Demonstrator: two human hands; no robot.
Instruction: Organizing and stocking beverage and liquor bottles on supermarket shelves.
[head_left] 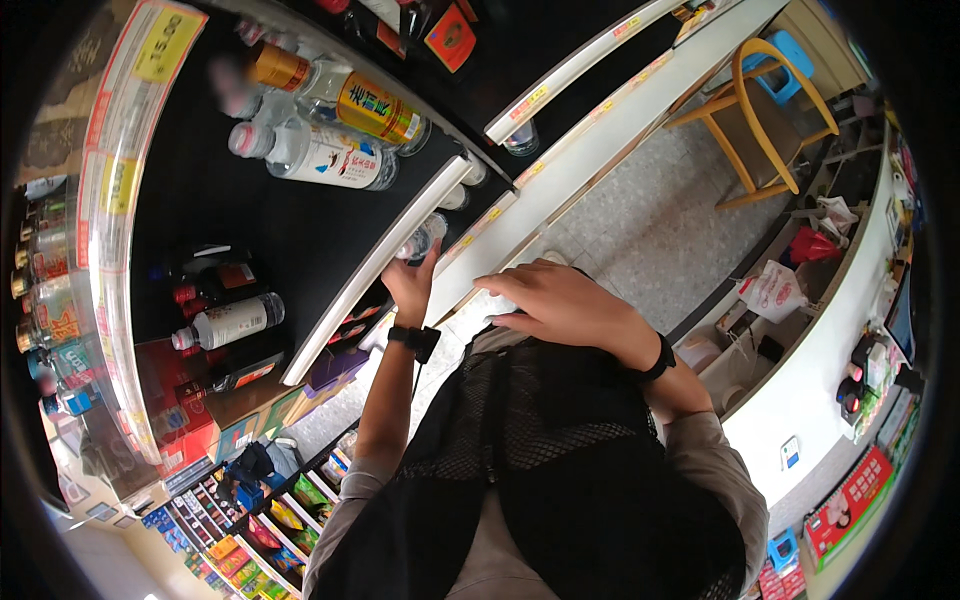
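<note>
My left hand (410, 285) is at the shelf's edge, thumb and fingers around the end of a clear bottle (425, 237) that lies partly hidden behind the shelf strip. My right hand (565, 305) hovers in front of my body, fingers stretched out and nothing in it. Farther along the shelf stand a clear bottle with a white label (335, 158) and a clear bottle with a yellow label (385, 108). On the lower level is another white-labelled bottle (240, 322) beside dark bottles.
White shelf strips (385, 265) run slantwise past my left hand. A wooden chair (765, 125) with a blue stool (790, 65) behind it is at the far right. Along the right runs a white counter (800, 400) with plastic bags (772, 292) on its inner shelves. Snack racks (285, 515) stand at lower left.
</note>
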